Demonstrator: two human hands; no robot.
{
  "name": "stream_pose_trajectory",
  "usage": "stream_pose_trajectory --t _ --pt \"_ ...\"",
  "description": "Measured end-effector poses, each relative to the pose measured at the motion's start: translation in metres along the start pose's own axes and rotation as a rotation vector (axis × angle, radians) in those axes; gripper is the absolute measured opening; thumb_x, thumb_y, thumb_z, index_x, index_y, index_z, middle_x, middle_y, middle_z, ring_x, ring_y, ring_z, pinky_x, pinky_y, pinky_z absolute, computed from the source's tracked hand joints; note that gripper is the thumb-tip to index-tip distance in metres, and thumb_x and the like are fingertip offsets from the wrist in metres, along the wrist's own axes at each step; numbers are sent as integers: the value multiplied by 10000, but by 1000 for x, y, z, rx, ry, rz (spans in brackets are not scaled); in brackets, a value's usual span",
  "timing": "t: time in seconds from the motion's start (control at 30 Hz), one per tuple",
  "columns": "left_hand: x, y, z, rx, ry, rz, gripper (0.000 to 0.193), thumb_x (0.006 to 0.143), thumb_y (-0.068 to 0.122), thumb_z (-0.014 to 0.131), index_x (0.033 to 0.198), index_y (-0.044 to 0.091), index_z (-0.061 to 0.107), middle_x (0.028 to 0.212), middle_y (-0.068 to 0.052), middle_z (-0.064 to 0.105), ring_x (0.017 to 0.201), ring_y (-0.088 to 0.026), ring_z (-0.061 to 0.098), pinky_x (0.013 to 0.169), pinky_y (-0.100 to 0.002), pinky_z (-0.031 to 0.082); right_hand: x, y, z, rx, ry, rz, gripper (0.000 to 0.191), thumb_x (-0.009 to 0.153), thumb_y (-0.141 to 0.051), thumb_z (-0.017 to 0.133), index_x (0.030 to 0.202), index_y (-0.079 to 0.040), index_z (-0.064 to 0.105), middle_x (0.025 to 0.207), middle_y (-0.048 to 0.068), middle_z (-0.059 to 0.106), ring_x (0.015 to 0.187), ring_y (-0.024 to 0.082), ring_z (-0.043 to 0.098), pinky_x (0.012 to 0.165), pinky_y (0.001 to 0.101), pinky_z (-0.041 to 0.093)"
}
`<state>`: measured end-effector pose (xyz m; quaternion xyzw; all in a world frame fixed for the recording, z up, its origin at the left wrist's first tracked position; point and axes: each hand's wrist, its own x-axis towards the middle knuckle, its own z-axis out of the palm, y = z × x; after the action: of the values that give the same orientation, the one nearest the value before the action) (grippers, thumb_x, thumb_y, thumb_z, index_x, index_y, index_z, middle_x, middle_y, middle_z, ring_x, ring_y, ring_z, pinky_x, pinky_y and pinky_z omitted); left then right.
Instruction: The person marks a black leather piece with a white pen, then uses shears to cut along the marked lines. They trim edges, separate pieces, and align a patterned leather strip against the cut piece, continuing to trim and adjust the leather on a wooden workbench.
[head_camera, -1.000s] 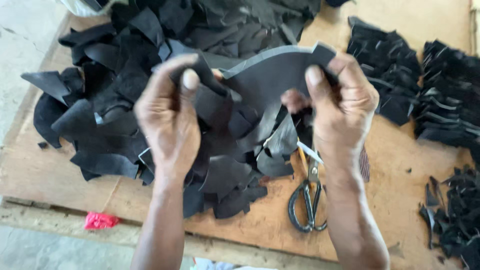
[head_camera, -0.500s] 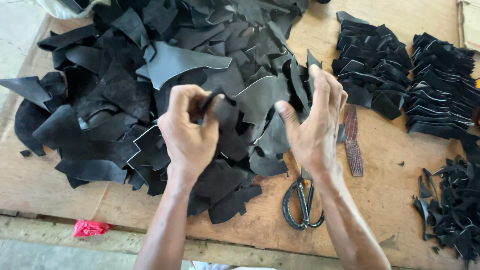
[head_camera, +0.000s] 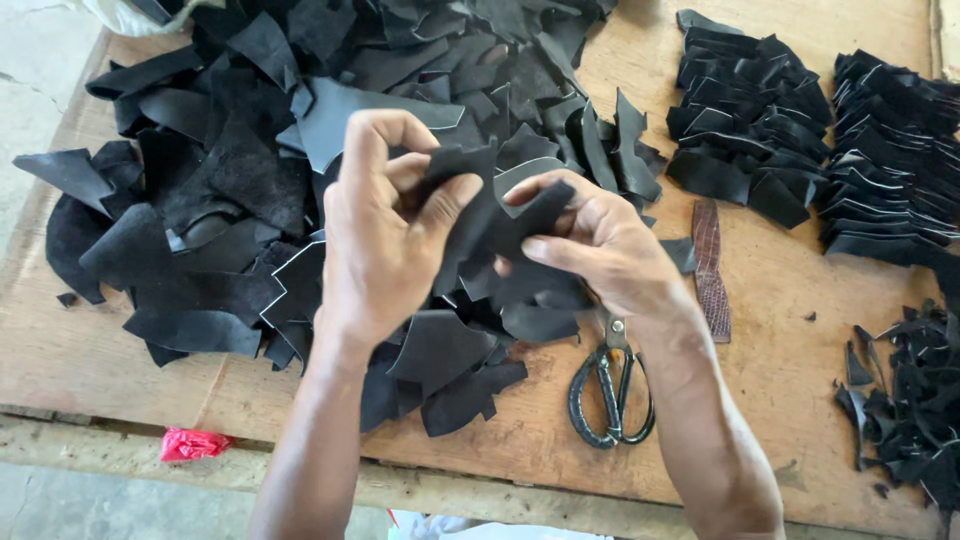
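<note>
My left hand (head_camera: 385, 235) and my right hand (head_camera: 600, 245) both pinch one small black leather scrap (head_camera: 490, 215), holding it just above a big heap of black leather offcuts (head_camera: 250, 170). The left thumb and fingers grip its left side, the right fingertips its right end. Black-handled scissors (head_camera: 610, 385) lie on the wooden table (head_camera: 760, 370) under my right wrist, blades hidden by the hand.
Two neat stacks of cut black pieces (head_camera: 750, 120) (head_camera: 890, 170) sit at the back right. Small trimmings (head_camera: 910, 410) are piled at the right edge. A brown textured strip (head_camera: 710, 265) lies beside the scissors. A red scrap (head_camera: 190, 443) rests on the front ledge.
The large curved piece held a second ago is gone from my hands. Both hands came together and now grip a smaller scrap between them.
</note>
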<state>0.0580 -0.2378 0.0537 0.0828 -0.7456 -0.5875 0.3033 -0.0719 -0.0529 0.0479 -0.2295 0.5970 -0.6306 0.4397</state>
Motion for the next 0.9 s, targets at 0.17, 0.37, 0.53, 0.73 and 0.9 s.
stream_pose_trajectory --t 0.17,0.37,0.53,0.73,0.9 --pt "2 -9 5 -233 -124 -114 311 1076 -36 711 1209 63 448 912 -50 681 837 -30 549 722 -179 445 -22 -2 -22 5 -190 -20 578 866 2 729 1400 5 509 1197 143 701 1092 188 691 994 342 572" --pt "-5 -31 27 -343 -58 -141 274 1007 -77 722 1128 53 514 913 24 588 802 -1 504 692 -140 398 -64 6 -43 -228 -145 39 602 808 3 763 1356 7 516 1228 56 641 1151 138 624 991 317 556" --pt "-9 -33 28 -209 -44 -169 82 1002 -71 703 1034 5 703 946 28 682 877 -7 613 788 -137 486 -83 22 -51 -241 102 26 477 866 21 672 1329 -7 558 1113 62 607 1001 116 606 884 278 529" --pt "-16 -3 30 -258 -15 -305 333 933 -42 667 1254 39 640 1076 63 669 899 -11 610 784 -155 501 -92 37 -37 -129 172 -46 619 842 5 732 1389 -71 454 1175 11 541 998 68 573 865 248 513" --pt "-50 32 37 415 82 -51 168 977 68 700 1106 -7 624 1042 -150 684 837 -188 626 775 -284 549 -76 58 -25 -164 426 -129 448 913 -5 742 1327 8 572 1155 57 649 1064 107 621 957 270 526"
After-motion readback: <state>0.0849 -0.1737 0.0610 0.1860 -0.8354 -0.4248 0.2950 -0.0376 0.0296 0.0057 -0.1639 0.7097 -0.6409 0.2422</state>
